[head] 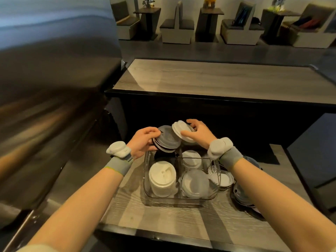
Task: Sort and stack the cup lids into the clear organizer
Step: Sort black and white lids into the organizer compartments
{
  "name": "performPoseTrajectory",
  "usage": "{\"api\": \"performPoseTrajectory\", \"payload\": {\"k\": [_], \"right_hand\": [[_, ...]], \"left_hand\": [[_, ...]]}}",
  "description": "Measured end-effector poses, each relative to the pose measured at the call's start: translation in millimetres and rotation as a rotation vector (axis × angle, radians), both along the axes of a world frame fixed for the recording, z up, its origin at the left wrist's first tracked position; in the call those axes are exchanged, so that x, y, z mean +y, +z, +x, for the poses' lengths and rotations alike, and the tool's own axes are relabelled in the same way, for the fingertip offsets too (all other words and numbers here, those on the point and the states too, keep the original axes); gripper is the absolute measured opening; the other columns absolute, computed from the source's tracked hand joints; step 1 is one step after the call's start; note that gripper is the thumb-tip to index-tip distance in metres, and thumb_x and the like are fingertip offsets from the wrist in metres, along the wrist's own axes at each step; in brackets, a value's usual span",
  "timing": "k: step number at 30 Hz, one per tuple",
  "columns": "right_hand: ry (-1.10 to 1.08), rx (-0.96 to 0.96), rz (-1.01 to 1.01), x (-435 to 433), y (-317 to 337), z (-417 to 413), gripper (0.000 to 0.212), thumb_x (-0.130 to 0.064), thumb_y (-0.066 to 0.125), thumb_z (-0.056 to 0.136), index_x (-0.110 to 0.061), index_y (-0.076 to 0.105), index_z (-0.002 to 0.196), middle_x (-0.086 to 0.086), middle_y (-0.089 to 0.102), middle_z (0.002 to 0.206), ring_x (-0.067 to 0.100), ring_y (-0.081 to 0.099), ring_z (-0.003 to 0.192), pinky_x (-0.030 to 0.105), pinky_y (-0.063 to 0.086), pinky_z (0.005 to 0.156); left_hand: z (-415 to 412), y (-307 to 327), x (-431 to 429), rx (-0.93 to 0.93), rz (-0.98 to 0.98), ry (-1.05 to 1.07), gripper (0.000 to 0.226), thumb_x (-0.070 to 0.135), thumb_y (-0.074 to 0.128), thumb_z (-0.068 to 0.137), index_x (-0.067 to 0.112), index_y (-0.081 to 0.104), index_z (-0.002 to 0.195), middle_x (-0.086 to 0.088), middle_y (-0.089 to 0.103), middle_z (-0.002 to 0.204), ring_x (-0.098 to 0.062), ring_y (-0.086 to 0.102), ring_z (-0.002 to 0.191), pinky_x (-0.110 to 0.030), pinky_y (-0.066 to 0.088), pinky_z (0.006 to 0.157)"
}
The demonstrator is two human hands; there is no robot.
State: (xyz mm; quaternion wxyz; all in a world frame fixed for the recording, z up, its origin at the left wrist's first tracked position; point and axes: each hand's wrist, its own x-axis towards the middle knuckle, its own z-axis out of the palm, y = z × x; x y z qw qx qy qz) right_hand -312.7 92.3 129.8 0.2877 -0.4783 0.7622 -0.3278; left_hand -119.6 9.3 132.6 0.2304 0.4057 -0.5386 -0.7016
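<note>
Your left hand (142, 142) is closed around a small stack of dark lids (168, 140), tipped on a slant. Your right hand (198, 132) is pinched on white lids (181, 130), also tipped. Both stacks hang just above the far side of the clear organizer (147, 190) on the tabletop (163, 219).

The far left slot, right under your left hand, looks open. So the dark lids likely go straight down there. Lay them flat first. The white lids sit over the far right slot, where other white lids (191, 159) already rest.
</note>
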Motion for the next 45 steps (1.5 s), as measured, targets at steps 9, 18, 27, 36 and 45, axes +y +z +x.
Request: {"api": "performPoseTrajectory", "payload": {"k": [9, 18, 27, 36, 45], "right_hand": [[0.194, 0.533, 0.45, -1.9, -41.0, -24.9, 0.058, -0.037, 0.066, 0.08, -0.01, 0.05, 0.128, 0.013, 0.047, 0.129, 0.031, 0.052, 0.115, 0.037, 0.046, 0.093], [0.082, 0.321, 0.192, -10.7, -53.6, -24.7, 0.039, -0.039, 0.054, 0.09, -0.006, 0.062, 0.11, 0.015, 0.066, 0.109, 0.029, 0.063, 0.099, 0.039, 0.052, 0.084], [0.292, 0.009, -0.085, -4.6, -22.7, 13.9, 0.073, -0.039, 0.071, 0.078, -0.02, 0.037, 0.14, 0.003, 0.041, 0.137, 0.018, 0.035, 0.131, 0.029, 0.031, 0.108], [0.269, -0.179, -0.113, 15.3, -28.1, 10.7, 0.061, -0.025, 0.067, 0.083, -0.022, 0.039, 0.137, 0.003, 0.042, 0.138, 0.016, 0.042, 0.126, 0.023, 0.033, 0.098], [0.28, -0.156, -0.163, 52.7, -20.6, -2.0, 0.055, -0.031, 0.061, 0.076, -0.021, 0.043, 0.127, -0.002, 0.042, 0.122, 0.017, 0.043, 0.119, 0.027, 0.036, 0.099]], "left_hand": [[-10.1, -12.3, -1.1, 0.04, 0.056, 0.112, 0.018, 0.008, 0.055, 0.092, 0.019, 0.053, 0.077, -0.002, 0.058, 0.078, -0.012, 0.063, 0.067, -0.031, 0.054, 0.07], [-12.9, -21.2, 3.4, 0.004, 0.097, 0.194, 0.029, 0.009, 0.054, 0.092, 0.016, 0.049, 0.119, -0.002, 0.059, 0.091, -0.014, 0.061, 0.076, -0.029, 0.054, 0.067], [-22.6, -16.7, 12.0, 0.085, 0.175, 0.162, 0.026, 0.013, 0.047, 0.096, 0.015, 0.049, 0.122, -0.005, 0.061, 0.095, -0.016, 0.061, 0.086, -0.031, 0.054, 0.07], [-27.0, -15.4, 17.5, 0.14, 0.491, 0.219, 0.012, 0.012, 0.05, 0.093, 0.008, 0.056, 0.083, -0.007, 0.059, 0.081, -0.018, 0.058, 0.076, -0.029, 0.055, 0.064], [-25.9, -10.8, 34.3, 0.085, 0.586, 0.271, 0.015, 0.008, 0.049, 0.094, 0.003, 0.055, 0.081, -0.009, 0.06, 0.078, -0.018, 0.058, 0.075, -0.024, 0.055, 0.048]]}}
